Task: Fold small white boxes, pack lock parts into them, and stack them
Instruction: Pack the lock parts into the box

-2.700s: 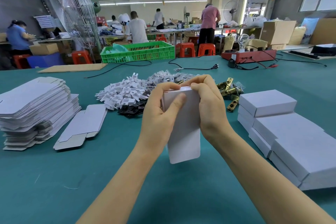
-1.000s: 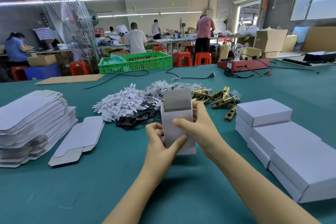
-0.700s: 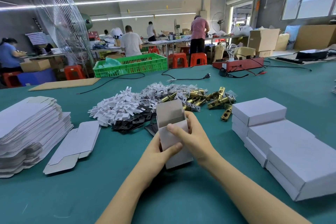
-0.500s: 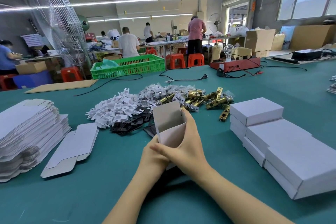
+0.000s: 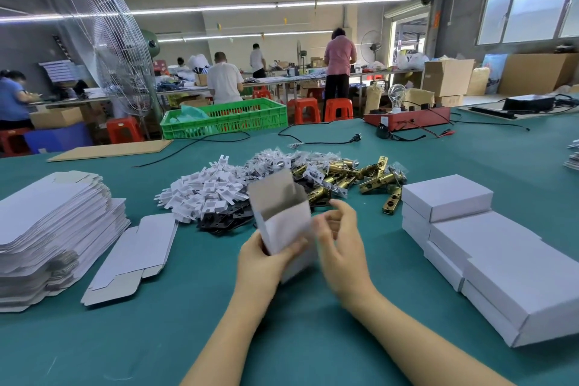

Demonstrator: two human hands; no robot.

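One small white cardboard box, top flap open, stands upright in my left hand, fingers curled round it. My right hand hovers beside it, fingers loosely bent, holding nothing.

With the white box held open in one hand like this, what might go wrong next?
1. Only the left hand grips the small white cardboard box; the right hand is off it, so it may tip or get crushed.
2. The open top flap may bend while parts go in.
3. The brass latch parts lie tangled, so several may lift together.
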